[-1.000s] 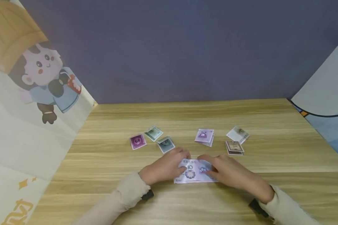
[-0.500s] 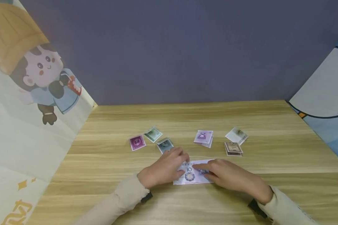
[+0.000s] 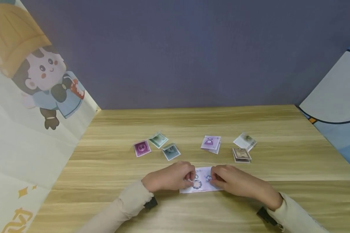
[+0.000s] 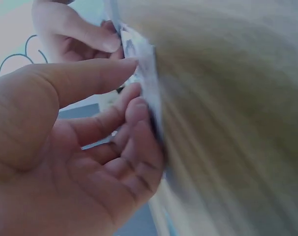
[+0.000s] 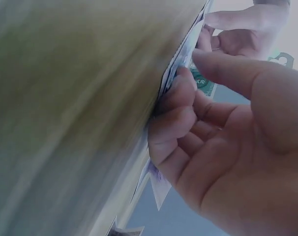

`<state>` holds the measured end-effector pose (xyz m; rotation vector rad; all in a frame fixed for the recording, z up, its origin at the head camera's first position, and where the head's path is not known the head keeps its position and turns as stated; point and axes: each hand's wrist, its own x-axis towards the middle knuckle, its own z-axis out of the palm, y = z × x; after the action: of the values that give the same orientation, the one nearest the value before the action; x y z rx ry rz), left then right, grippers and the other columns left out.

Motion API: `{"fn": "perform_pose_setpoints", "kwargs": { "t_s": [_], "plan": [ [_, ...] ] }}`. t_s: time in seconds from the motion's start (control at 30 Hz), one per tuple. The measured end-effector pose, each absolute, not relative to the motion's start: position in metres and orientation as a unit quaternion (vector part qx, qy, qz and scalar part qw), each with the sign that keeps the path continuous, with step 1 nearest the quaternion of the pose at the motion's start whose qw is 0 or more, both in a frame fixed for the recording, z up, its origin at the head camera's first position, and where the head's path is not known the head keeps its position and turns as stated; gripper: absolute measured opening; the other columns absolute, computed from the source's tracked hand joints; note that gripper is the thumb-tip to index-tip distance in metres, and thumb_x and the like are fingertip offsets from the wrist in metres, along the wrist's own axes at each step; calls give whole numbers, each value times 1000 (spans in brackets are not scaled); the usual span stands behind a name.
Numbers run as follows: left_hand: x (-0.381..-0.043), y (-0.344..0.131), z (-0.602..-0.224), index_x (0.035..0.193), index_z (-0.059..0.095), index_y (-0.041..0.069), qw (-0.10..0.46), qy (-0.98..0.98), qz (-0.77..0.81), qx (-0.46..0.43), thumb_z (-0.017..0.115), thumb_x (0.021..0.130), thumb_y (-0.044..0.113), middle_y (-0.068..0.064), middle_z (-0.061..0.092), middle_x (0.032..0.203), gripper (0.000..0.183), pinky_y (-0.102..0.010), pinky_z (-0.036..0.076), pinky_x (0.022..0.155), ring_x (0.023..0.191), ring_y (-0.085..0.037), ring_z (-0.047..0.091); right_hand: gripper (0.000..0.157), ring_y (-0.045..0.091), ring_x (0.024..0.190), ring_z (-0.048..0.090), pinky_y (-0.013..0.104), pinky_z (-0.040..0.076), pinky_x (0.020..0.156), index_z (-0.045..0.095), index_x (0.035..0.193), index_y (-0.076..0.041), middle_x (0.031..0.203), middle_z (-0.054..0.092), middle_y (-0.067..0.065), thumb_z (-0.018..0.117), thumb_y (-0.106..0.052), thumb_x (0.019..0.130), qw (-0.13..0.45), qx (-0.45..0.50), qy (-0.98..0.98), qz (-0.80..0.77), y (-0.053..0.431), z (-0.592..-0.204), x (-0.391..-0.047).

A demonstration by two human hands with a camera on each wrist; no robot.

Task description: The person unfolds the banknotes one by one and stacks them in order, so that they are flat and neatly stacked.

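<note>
A pale purple banknote (image 3: 203,185) with blue prints lies lengthwise on the wooden table in front of the person. My left hand (image 3: 175,176) has curled fingers over its left part, thumb near the round flower print. At the right part, my right hand (image 3: 236,179) pinches with thumb and curled fingers. In the left wrist view, the left thumb (image 4: 109,73) presses on the paper, with the fingertips close below it. The right thumb (image 5: 223,64) touches the note's face in the right wrist view, the index fingertip near it. Both note ends are partly hidden by the hands.
Beyond the hands lie small folded notes: magenta (image 3: 142,148), green (image 3: 158,139) and blue-grey (image 3: 171,152) at left, purple (image 3: 211,143) in the middle, white-green (image 3: 245,141) and brown (image 3: 242,154) at right. A dark partition (image 3: 192,55) stands behind the table (image 3: 105,194).
The left hand has drawn back slightly toward the person, uncovering the blue-grey note. The right index finger stretched out over the note, then curled back in beside the thumb. The note stays in place.
</note>
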<state>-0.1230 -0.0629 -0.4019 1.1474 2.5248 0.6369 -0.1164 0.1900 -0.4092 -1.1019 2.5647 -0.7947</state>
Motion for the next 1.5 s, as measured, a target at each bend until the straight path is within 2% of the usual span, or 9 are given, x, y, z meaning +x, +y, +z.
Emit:
{"fn": "perform_pose_setpoints", "kwargs": {
  "t_s": [0.2,0.47,0.73,0.93,1.23,1.37,1.5],
  "plan": [
    [-119,-66,-394,97,64,10,200,883,210,369,73,86,8,5,54,90,14,-15,44,76,83,-3,47,10,0,66,44,22,42,56,60,88,-15,73,49,-12,67,-14,94,154,-368,868,-295,193,-407,-116],
    [-117,-67,-388,104,63,9,216,886,191,364,72,89,12,4,54,97,18,-16,45,80,88,-4,48,6,1,66,47,22,44,57,64,90,-14,74,53,-11,65,-11,95,178,-371,857,-310,198,-401,-119],
    [-120,-61,-385,99,66,8,152,884,197,396,61,95,9,2,62,94,6,-15,46,71,80,-5,52,11,0,69,54,22,49,60,72,91,-15,82,66,-8,66,-6,94,86,-364,875,-308,194,-395,-124],
    [-120,-61,-382,94,66,10,124,878,231,400,59,96,5,7,62,85,9,-14,46,62,68,-3,52,9,0,72,58,21,52,61,73,97,-9,86,69,-5,67,-3,92,40,-339,888,-308,196,-389,-126],
    [-126,-65,-387,97,68,12,111,883,268,369,60,100,16,9,61,79,9,-16,48,60,66,-2,53,7,1,64,54,22,48,56,74,94,-8,76,65,-8,71,-4,90,-38,-311,901,-299,199,-387,-141],
    [-135,-71,-393,100,69,10,100,878,309,352,60,100,14,7,63,81,10,-19,50,63,69,-4,55,7,3,62,54,22,49,55,74,96,-5,75,67,-2,68,-3,91,-63,-302,901,-305,198,-388,-152],
    [-143,-78,-396,102,69,9,85,877,343,326,61,99,13,2,67,87,9,-21,52,67,74,-5,57,8,4,55,51,23,46,52,72,95,-5,68,64,-4,65,-5,94,-92,-282,907,-299,198,-389,-162]
  ]
}}
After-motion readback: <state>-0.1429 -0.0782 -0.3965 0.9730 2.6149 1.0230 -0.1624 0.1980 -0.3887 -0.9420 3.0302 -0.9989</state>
